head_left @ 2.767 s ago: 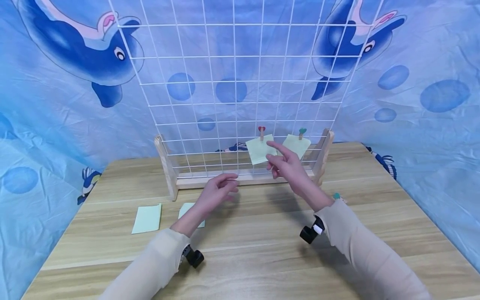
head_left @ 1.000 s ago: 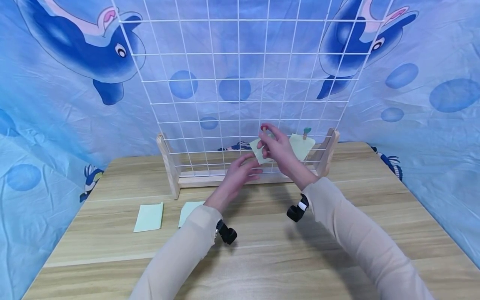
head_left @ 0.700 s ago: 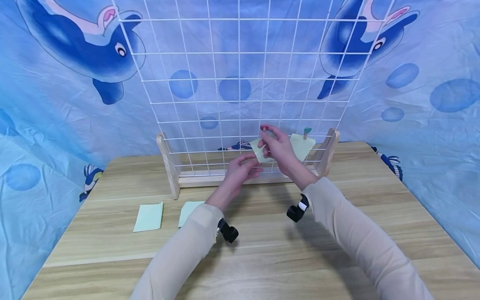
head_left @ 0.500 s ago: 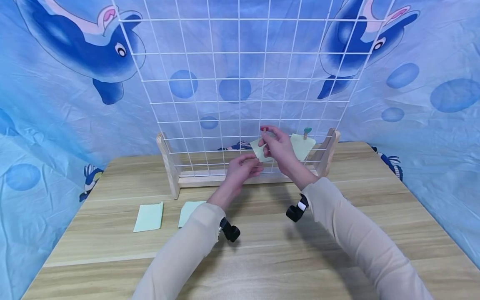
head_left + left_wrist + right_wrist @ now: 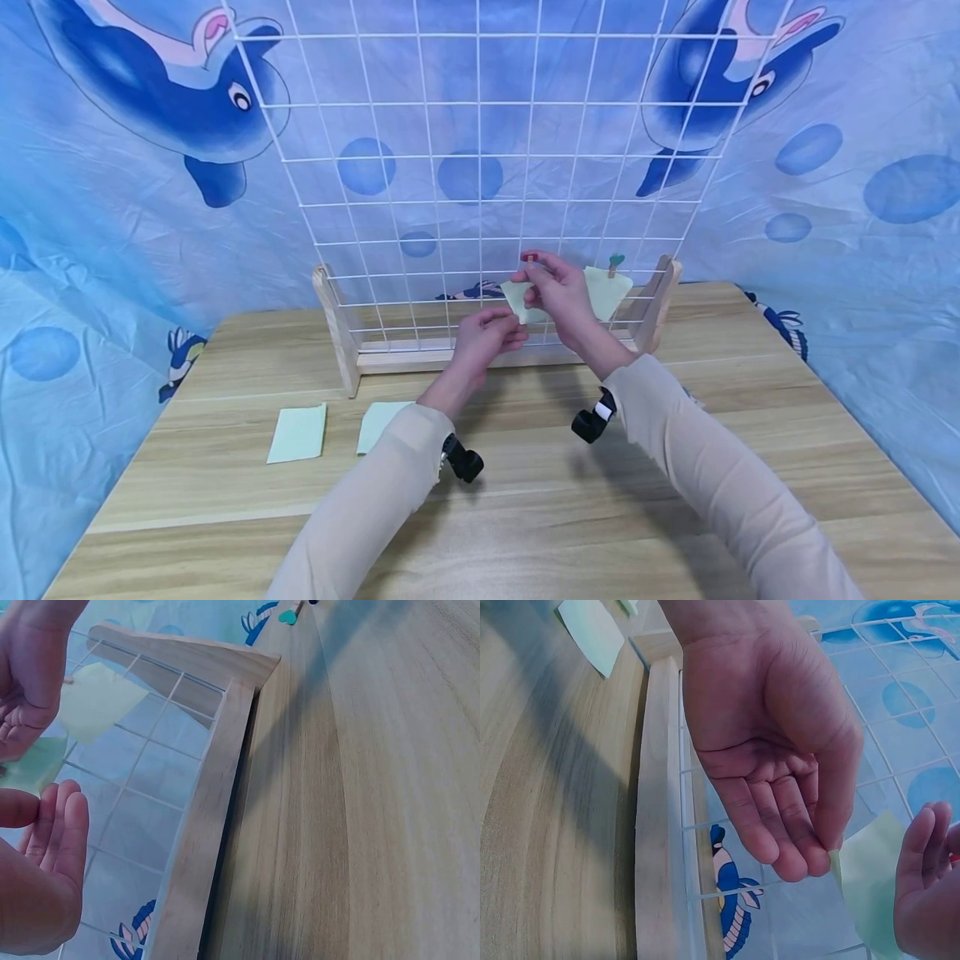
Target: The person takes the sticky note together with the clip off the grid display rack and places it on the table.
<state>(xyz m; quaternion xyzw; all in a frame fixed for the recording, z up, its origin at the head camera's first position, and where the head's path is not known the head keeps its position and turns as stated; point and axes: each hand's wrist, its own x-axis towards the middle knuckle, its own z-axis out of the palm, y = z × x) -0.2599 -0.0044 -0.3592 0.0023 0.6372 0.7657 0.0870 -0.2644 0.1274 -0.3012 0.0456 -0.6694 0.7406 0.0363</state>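
Observation:
A pale green paper note [image 5: 513, 293] hangs on the white wire grid [image 5: 480, 157] under a small wooden clothespin with a red heart [image 5: 529, 257]. My right hand [image 5: 561, 296] pinches this clothespin, and its fingers cover most of it and part of the note. Below and to the left, my left hand [image 5: 480, 340] pinches the note's lower corner between thumb and fingertips; the right wrist view shows that corner of the note [image 5: 870, 877] between them. Just right of my right hand, a second note [image 5: 609, 293] hangs from a clothespin with a green heart [image 5: 617, 260].
Two more green notes lie on the wooden table at left, one flat note [image 5: 296, 435] and another note [image 5: 381, 423] partly behind my left sleeve. Wooden side supports [image 5: 337, 333] and a base bar carry the grid. A green-heart clothespin [image 5: 289, 615] lies on the table at right.
My left hand has moved right and up to the note's lower corner. My right hand has shifted left and up, from in front of the notes onto the red-heart clothespin.

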